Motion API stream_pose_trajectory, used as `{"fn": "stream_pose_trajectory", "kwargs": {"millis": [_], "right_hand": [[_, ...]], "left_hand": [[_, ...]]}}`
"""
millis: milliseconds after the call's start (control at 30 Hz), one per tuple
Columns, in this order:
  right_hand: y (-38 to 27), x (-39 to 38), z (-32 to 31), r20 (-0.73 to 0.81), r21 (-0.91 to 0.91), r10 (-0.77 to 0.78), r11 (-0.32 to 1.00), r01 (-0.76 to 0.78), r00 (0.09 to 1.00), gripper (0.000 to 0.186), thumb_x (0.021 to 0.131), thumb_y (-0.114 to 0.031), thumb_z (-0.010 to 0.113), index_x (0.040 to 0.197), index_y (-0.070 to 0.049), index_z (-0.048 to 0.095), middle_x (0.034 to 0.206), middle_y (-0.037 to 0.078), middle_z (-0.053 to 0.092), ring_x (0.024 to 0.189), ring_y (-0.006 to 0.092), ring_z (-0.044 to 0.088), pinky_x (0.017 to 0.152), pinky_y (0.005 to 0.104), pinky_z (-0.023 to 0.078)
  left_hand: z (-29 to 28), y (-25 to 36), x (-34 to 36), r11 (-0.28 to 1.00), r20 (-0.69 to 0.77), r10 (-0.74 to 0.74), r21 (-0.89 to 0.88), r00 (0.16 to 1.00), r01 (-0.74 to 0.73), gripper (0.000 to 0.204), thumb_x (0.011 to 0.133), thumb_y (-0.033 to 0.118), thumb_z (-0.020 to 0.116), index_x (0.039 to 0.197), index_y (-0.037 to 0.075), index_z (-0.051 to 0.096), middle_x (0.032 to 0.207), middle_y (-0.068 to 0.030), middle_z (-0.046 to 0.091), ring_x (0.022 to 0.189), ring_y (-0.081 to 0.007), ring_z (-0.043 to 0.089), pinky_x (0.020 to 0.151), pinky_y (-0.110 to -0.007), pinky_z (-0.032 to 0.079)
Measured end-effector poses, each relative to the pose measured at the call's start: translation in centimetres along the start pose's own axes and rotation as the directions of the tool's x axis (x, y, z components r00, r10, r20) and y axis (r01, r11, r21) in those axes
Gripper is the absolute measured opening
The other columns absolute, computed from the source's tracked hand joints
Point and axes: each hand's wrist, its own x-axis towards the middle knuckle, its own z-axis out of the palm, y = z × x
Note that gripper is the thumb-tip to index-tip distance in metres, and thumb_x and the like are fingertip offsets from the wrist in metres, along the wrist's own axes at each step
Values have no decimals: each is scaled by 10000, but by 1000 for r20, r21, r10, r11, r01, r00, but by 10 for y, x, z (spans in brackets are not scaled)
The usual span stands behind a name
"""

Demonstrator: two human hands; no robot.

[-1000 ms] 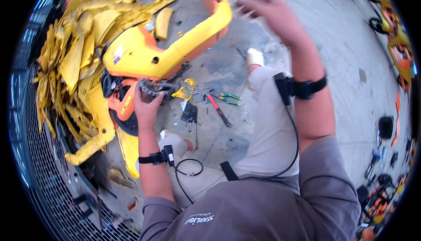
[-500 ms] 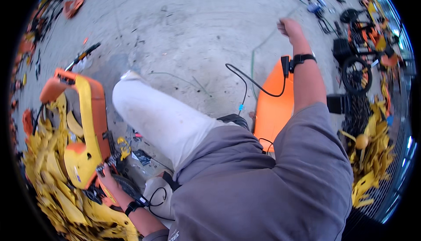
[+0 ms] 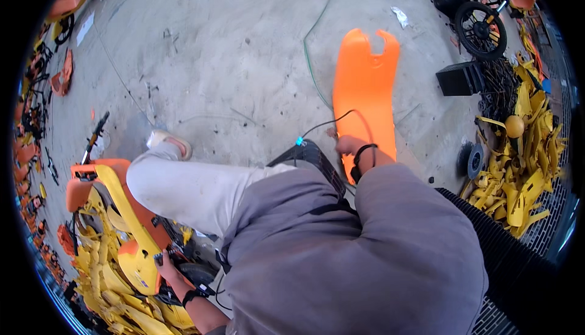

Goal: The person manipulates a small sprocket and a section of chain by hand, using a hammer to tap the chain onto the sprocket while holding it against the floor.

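At the lower left, my left hand [image 3: 166,268] is closed around a small dark part at the edge of a yellow-and-orange scooter-like body [image 3: 131,231]; the part is mostly covered by my fingers. A black wheel shows partly beside that hand. My right hand [image 3: 350,146] hangs low with its fingers curled, in front of an orange plastic panel [image 3: 364,85] on the floor. Nothing shows in its fingers, and I cannot tell whether it touches the panel. A black cable [image 3: 332,118] with a light-blue clip loops from my right wrist.
Yellow plastic parts lie heaped under the scooter-like body and in another pile [image 3: 518,198] at right. A wheeled frame [image 3: 481,30] and black box [image 3: 460,79] stand at far right. Black corrugated material [image 3: 472,219] lies nearby. A thin green line [image 3: 311,48] crosses the concrete floor.
My right hand has swung down and back from its raised, forward position. The orange panel now shows more fully, and the view has shifted. The left hand keeps its grip.
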Motion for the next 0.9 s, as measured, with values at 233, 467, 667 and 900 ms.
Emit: {"fn": "stream_pose_trajectory", "kwargs": {"millis": [233,467,667,900], "right_hand": [[-123,15,-170,-286,250,-213,925,287,934,314,853,-225,568,987,7,733,1120,227,709,1067,394,666,925,476,527],[-157,4,-290,-502,152,-93,969,194,860,324,858,-191,552,1054,-3,729,1120,246,703,1079,408,657,943,485,514],[-177,-7,-279,-462,-17,-211,973,229,862,327,851,-202,560,1016,15,741,1099,254,707,1055,420,665,923,482,527],[-196,13,-237,-210,-334,-329,909,249,921,290,824,-190,573,926,13,753,1005,264,717,961,424,692,869,494,550]], "left_hand": [[9,32,18,949,-74,233,235,970,-210,644,899,194,779,1409,-53,475,1339,-162,576,1197,-259,571,1019,-373,465],[-1,83,-18,889,-72,342,-298,937,-347,581,950,154,711,1432,-43,454,1395,-160,542,1297,-239,499,1097,-381,389],[-13,87,-53,838,-66,476,-269,877,-476,559,974,162,691,1437,-36,450,1380,-150,552,1244,-239,537,1087,-381,408],[-25,34,-53,738,-151,365,-554,919,-384,553,936,48,689,1433,-27,459,1368,-141,568,1235,-234,570,1078,-376,448]]}}
